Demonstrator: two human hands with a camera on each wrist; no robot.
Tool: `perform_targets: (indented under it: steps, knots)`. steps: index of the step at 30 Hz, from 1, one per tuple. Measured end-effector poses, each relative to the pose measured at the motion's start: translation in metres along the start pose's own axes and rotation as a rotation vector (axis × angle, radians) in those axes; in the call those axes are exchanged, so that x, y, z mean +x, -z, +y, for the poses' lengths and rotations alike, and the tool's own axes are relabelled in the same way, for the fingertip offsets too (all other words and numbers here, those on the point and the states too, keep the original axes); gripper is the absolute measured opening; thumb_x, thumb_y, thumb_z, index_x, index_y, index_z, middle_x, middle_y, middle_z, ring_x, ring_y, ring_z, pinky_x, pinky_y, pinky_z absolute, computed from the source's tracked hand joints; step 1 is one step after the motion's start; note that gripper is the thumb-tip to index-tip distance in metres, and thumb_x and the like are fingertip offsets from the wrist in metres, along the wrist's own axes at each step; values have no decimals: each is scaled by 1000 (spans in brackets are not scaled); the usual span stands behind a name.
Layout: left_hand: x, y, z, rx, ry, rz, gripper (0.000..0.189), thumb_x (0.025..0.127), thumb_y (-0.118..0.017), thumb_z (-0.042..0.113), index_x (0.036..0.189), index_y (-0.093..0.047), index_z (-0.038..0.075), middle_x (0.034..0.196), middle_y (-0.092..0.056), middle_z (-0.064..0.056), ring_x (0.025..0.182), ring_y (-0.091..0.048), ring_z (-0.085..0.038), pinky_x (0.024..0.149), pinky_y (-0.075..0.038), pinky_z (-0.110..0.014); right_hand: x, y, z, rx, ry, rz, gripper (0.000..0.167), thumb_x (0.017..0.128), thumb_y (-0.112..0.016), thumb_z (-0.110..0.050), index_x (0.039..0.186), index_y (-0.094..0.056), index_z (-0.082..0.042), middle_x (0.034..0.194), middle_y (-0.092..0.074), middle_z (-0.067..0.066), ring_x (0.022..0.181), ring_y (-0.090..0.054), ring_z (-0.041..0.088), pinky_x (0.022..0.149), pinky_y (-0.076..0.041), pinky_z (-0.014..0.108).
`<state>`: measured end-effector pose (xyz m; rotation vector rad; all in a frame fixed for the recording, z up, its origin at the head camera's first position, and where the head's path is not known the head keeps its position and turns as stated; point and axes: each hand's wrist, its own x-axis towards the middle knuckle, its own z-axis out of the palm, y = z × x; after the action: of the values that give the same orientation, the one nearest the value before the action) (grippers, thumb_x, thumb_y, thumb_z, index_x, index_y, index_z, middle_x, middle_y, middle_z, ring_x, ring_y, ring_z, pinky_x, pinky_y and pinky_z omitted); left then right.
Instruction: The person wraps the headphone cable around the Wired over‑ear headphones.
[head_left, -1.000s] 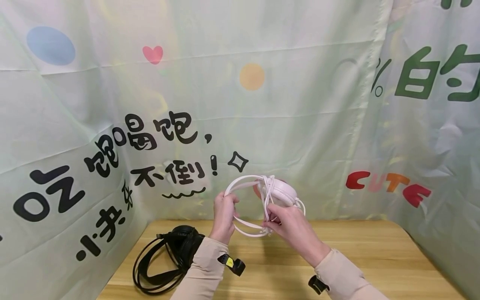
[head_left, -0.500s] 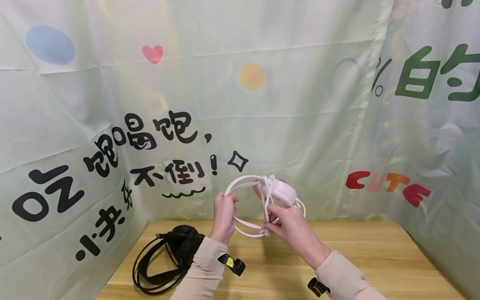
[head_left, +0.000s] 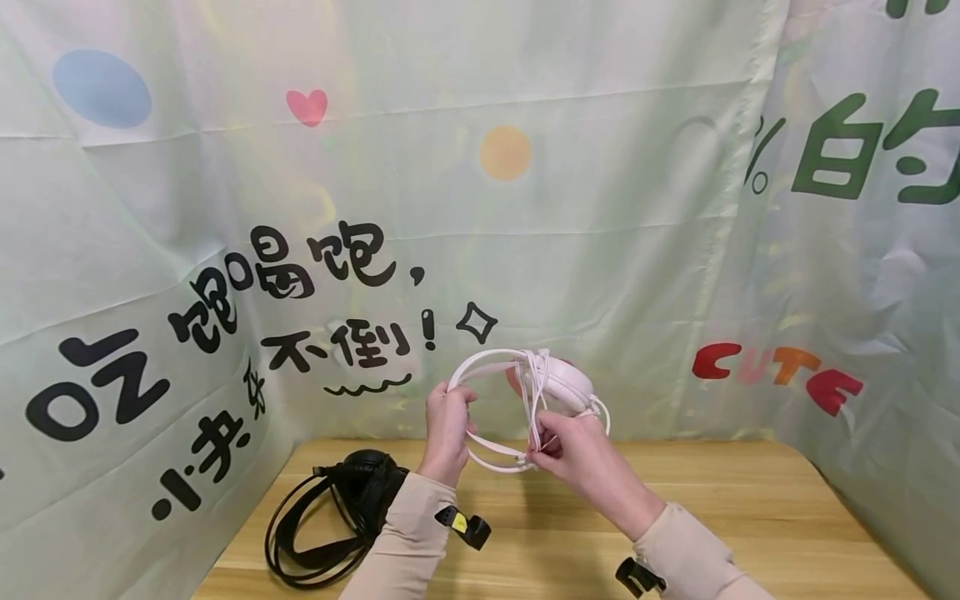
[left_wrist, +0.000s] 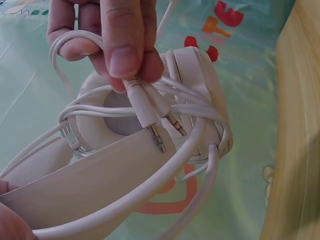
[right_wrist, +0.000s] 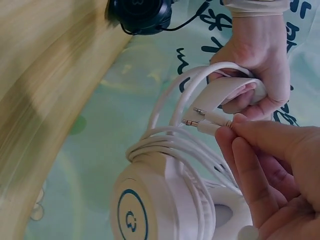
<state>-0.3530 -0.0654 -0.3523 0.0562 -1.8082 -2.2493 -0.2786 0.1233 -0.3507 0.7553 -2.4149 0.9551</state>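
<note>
White over-ear headphones (head_left: 564, 382) are held up above the table, their white cable (right_wrist: 165, 142) wound several times around the ear cups. My left hand (head_left: 447, 429) grips the headband (left_wrist: 95, 187) at its left side, fingers curled around it. Between thumb and fingertips, my right hand (head_left: 585, 454) pinches the cable's end, where two audio jack plugs (left_wrist: 145, 107) stick out side by side. In the left wrist view the bare metal tips of the plugs point down over the headband. One ear cup (right_wrist: 132, 212) shows a blue ring and logo in the right wrist view.
Black headphones (head_left: 367, 487) with a looped headband lie on the left of the wooden table (head_left: 720, 517), close by my left forearm. A pale printed cloth (head_left: 600, 208) hangs behind the table and on both sides.
</note>
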Motion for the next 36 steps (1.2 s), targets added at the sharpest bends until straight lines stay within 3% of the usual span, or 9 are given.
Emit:
perform_targets:
  steps: [6,11,15,20,27,36]
  knots:
    - [-1,0,1,-8,2,-7,12,87,-56,-1,97,-59,4,76,-42,1,56,-37,-10,48,-38,-20,-2,-2,1,-71,32,17,25,82,-87,2,86,-68,-13,78,-73,-5,69,-66,-2,61,-56,14]
    - [-1,0,1,-14,-4,2,15,87,-56,-1,100,-61,3,77,-44,1,57,-39,-10,47,-38,-19,-5,-2,2,-59,52,18,26,82,-85,5,85,-66,-13,77,-71,-6,69,-62,-5,60,-55,16]
    - [-2,0,2,-27,-7,-8,13,87,-57,-1,99,-60,3,78,-43,2,60,-39,-11,48,-38,-19,-4,-6,4,-92,61,14,28,82,-85,5,85,-64,-13,77,-71,-5,69,-62,-3,60,-55,16]
    - [-6,-3,4,-42,-19,-29,12,87,-56,-1,99,-58,2,76,-41,2,61,-38,-12,50,-38,-18,-3,-13,2,-217,72,62,33,78,-89,2,82,-60,-14,72,-66,-6,65,-57,1,57,-50,19]
    - [-9,-6,7,-49,-24,-25,13,86,-57,-2,98,-57,3,78,-42,2,59,-38,-10,49,-38,-18,-3,-19,-4,-326,26,114,37,76,-91,0,81,-58,-15,69,-61,-7,64,-56,7,57,-47,24]
    - [-11,-8,7,-45,-37,-21,14,85,-57,-1,96,-56,5,76,-40,3,57,-36,-11,49,-38,-20,-4,-25,-5,-415,26,171,34,73,-95,-4,79,-63,-13,81,-63,-2,71,-63,12,62,-56,28]
